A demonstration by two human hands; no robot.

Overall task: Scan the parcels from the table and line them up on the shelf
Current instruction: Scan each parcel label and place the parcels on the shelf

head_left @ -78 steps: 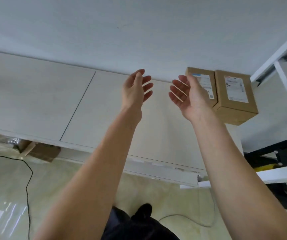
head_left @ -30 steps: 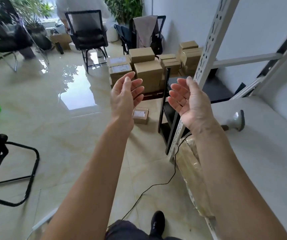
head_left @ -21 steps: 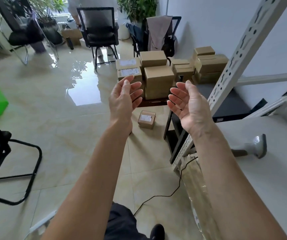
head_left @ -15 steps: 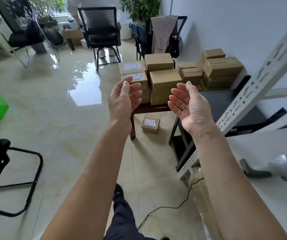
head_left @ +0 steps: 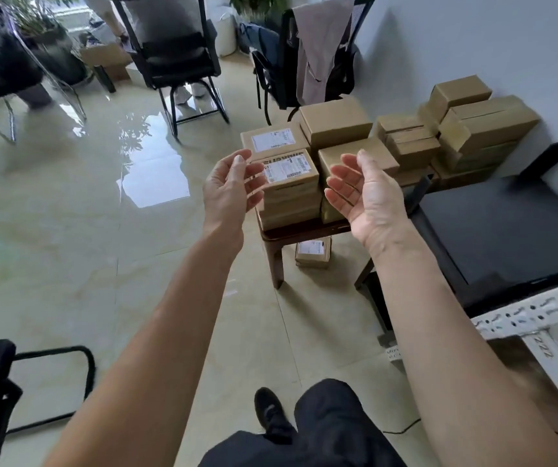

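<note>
Right now you are between parcels: both hands are empty and raised in front of you, palms turned toward each other. Your left hand (head_left: 229, 188) has its fingers straight and loosely spread, holding nothing. Your right hand (head_left: 367, 192) is the same, fingers relaxed and slightly bent, nothing in it.

Beyond your hands, the parcels sit stacked on the small brown table (head_left: 299, 230). The nearest stack is topped by a labelled box (head_left: 291, 171), its white label facing up, just past your left fingertips in the view. Beside it on the right is a plain box (head_left: 355, 156), partly hidden by your right hand. More boxes (head_left: 466, 129) are piled further right against the wall. One small parcel (head_left: 313, 252) lies on the floor under the table.

So the step in hand looks like the reach for the next parcel. The next move calls for closing the gap to the table and taking the top labelled box from both sides, lifting it straight up so the boxes under it do not shift. Keep the label up, since it has to be scanned before shelving. The scanner is not in view, and only a white shelf rail (head_left: 533, 311) shows at your right.
</note>
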